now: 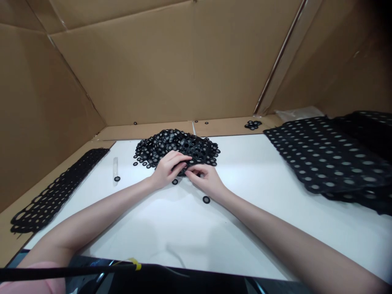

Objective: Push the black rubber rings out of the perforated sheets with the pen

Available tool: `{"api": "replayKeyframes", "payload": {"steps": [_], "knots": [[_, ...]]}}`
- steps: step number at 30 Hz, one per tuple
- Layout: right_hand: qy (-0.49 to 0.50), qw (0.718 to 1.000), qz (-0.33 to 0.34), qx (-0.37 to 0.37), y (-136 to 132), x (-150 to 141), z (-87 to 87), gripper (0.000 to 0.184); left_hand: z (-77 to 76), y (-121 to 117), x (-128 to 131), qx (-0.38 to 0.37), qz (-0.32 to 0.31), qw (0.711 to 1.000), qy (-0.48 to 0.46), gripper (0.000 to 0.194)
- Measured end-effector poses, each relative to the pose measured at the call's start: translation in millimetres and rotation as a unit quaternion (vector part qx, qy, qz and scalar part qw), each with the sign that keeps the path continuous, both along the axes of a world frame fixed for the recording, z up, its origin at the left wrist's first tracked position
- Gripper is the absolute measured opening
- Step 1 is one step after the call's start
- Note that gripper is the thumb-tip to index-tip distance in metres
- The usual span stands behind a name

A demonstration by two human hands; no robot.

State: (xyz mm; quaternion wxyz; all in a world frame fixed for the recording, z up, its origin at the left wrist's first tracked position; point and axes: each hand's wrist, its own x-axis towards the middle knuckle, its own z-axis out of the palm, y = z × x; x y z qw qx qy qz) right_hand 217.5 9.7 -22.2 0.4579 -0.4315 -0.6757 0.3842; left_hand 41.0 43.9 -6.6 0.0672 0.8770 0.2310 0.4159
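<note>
On the white tabletop [147, 232] lies a heap of small black rings [156, 143], seemingly rubber washers. A black perforated sheet [199, 148] rests over the heap's right part, its front edge between my hands. My left hand [171, 166] is closed on that edge, with fingers over the top and the thumb below. Just right of it, my right hand [204, 177] pinches the same edge low down; its fingertips partly cover what they grip. One loose ring [174, 182] sits under my left hand, and another ring [206, 199] lies beside my right wrist.
Black perforated sheets [333, 155] are stacked at the right. A long perforated strip [61, 190] lies along the left edge. Near it are a clear tube [115, 166] and a ring [116, 179]. A small ring cluster [252, 125] sits by the cardboard wall [171, 69]. A dark cable [92, 270] crosses the front.
</note>
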Motion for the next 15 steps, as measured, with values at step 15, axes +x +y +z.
{"api": "replayKeyframes", "payload": {"steps": [15], "knots": [[0.031, 0.999, -0.024, -0.01, -0.1, 2.4, 0.6, 0.024, 2.6, -4.8, -1.4, -0.002, 0.02, 0.999, 0.026, 0.026]]}}
